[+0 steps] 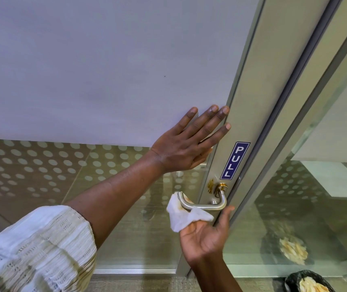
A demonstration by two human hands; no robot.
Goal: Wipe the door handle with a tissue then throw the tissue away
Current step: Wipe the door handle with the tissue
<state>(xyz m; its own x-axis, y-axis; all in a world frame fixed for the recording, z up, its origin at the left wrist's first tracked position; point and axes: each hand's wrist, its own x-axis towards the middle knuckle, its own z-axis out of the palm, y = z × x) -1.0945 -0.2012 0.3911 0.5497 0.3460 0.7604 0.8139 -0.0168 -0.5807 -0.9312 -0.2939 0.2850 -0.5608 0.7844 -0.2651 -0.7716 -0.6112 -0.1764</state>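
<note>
A brushed metal lever door handle (206, 205) sticks out of the grey door frame (258, 102), just below a blue PULL sticker (235, 160). A white tissue (182, 216) with a brownish stain is wrapped around the handle's free left end. My right hand (205, 237) is palm up under the handle, holding the tissue against it, with one finger reaching up past the handle's right bend. My left hand (186, 144) lies flat with fingers spread on the frosted glass door panel and the frame's edge, above the handle.
A bin with a black liner (294, 279) holding crumpled paper sits on the floor at the lower right. A glass side panel (315, 207) right of the door reflects it. The lower door glass carries a dotted pattern (42, 165).
</note>
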